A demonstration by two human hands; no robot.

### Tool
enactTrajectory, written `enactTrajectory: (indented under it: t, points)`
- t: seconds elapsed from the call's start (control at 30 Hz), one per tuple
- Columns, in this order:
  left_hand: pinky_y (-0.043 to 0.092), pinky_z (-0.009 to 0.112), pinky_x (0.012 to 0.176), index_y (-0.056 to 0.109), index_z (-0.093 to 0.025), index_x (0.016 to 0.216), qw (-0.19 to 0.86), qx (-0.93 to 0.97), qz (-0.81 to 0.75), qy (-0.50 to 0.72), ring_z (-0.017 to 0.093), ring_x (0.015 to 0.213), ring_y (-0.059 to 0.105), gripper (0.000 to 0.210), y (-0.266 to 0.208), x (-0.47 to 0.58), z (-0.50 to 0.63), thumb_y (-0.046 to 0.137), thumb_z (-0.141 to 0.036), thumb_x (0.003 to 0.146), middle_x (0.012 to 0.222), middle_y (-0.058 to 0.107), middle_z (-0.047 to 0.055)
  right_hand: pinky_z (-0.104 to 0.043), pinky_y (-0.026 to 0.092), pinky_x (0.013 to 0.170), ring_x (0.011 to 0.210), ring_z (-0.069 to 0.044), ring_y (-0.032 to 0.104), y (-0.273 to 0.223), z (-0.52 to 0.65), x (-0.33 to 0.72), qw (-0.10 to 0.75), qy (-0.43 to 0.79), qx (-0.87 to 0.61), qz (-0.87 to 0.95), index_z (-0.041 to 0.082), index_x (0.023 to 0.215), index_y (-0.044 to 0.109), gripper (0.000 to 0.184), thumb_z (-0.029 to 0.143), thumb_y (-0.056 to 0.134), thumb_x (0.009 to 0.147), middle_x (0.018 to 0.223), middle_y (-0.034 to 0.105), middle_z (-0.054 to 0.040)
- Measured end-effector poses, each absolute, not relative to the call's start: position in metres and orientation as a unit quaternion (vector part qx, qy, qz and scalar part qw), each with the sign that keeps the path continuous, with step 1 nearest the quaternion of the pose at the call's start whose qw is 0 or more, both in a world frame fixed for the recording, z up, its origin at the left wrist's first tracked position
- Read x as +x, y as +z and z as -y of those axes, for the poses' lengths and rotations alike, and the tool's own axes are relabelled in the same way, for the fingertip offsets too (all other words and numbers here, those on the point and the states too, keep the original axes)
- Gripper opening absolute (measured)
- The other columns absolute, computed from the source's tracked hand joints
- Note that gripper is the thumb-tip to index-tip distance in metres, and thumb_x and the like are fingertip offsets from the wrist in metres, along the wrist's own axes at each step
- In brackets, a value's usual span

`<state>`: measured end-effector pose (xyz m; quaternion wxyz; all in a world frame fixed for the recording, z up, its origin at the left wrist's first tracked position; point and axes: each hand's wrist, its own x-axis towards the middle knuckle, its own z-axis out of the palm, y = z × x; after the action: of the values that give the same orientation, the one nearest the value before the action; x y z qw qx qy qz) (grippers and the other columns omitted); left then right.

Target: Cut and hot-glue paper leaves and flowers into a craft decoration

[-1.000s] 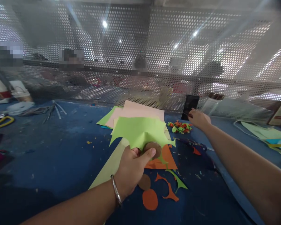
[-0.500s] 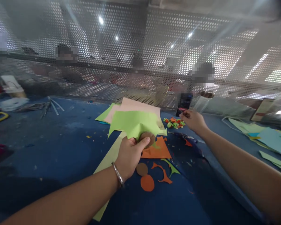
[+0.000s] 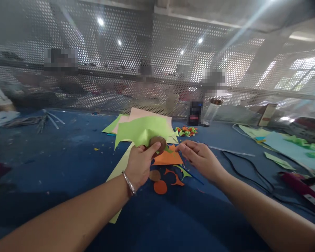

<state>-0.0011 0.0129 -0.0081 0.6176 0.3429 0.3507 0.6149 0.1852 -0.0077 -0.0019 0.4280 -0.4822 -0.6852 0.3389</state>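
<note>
Head view: your left hand (image 3: 139, 168) pinches the brown disc (image 3: 157, 143) and green sheet (image 3: 143, 130) while your right hand (image 3: 202, 159) hovers with loose, empty fingers, so a careless tug could tear the sheet.

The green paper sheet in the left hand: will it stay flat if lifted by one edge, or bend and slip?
The green paper sheet will probably flop: it already creases and bulges where the left hand pinches it together with a brown disc. It looks thin and light, so a draught may shift it. Its cut, spiky edges could tear easily.
</note>
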Motion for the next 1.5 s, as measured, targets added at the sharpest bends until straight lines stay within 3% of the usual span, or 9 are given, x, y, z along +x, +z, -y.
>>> enactTrajectory:
  t: [0.2, 0.5, 0.73, 1.07, 1.3, 1.5]
  points:
    - [0.055, 0.03, 0.083, 0.074, -0.013, 0.068, 0.639, 0.382, -0.327, 0.582, 0.018, 0.079, 0.069, 0.016, -0.008, 0.002, -0.007, 0.086, -0.022, 0.065, 0.077, 0.074, 0.007, -0.023, 0.016, 0.042, 0.046, -0.006, 0.024, -0.006, 0.008, 0.186, 0.433, 0.441, -0.455, 0.64, 0.017, 0.084, 0.062, 0.044, 0.059, 0.056, 0.093, 0.057, 0.032, 0.0083]
    - [0.057, 0.032, 0.082, 0.078, -0.017, 0.075, 0.671, 0.443, -0.292, 0.517, 0.021, 0.081, 0.072, 0.013, -0.011, 0.006, 0.0, 0.081, -0.029, 0.073, 0.077, 0.076, 0.006, -0.021, 0.013, 0.041, 0.044, -0.004, 0.021, -0.003, 0.016, 0.189, 0.435, 0.513, -0.418, 0.611, 0.016, 0.078, 0.057, 0.045, 0.059, 0.06, 0.09, 0.055, 0.031, 0.0095]
    - [0.058, 0.03, 0.082, 0.078, -0.018, 0.076, 0.66, 0.463, -0.288, 0.516, 0.018, 0.081, 0.072, 0.013, -0.009, 0.006, 0.001, 0.082, -0.03, 0.073, 0.081, 0.077, 0.006, -0.02, 0.013, 0.04, 0.044, -0.004, 0.02, -0.002, 0.016, 0.192, 0.426, 0.507, -0.421, 0.619, 0.016, 0.075, 0.056, 0.045, 0.059, 0.06, 0.091, 0.053, 0.028, 0.0103]
    - [0.057, 0.029, 0.067, 0.073, -0.015, 0.064, 0.646, 0.495, -0.334, 0.475, 0.017, 0.067, 0.069, 0.025, -0.015, 0.005, 0.001, 0.085, -0.035, 0.071, 0.071, 0.074, 0.008, -0.02, 0.014, 0.04, 0.044, -0.004, 0.021, -0.005, 0.016, 0.196, 0.421, 0.481, -0.437, 0.633, 0.016, 0.071, 0.057, 0.048, 0.06, 0.062, 0.089, 0.051, 0.031, 0.0096]
    - [0.056, 0.033, 0.081, 0.079, -0.015, 0.082, 0.642, 0.538, -0.275, 0.472, 0.019, 0.079, 0.07, 0.015, -0.016, 0.005, -0.001, 0.078, -0.031, 0.08, 0.081, 0.075, 0.008, -0.022, 0.014, 0.041, 0.045, -0.005, 0.021, -0.009, 0.014, 0.196, 0.427, 0.458, -0.446, 0.639, 0.016, 0.068, 0.057, 0.049, 0.06, 0.063, 0.088, 0.051, 0.03, 0.009]
    - [0.056, 0.036, 0.082, 0.077, -0.015, 0.079, 0.608, 0.545, -0.305, 0.489, 0.023, 0.082, 0.07, 0.016, -0.018, 0.002, -0.004, 0.081, -0.03, 0.076, 0.085, 0.076, 0.009, -0.022, 0.015, 0.042, 0.044, -0.005, 0.022, -0.011, 0.014, 0.195, 0.434, 0.458, -0.45, 0.632, 0.016, 0.068, 0.057, 0.049, 0.06, 0.063, 0.088, 0.05, 0.03, 0.0094]
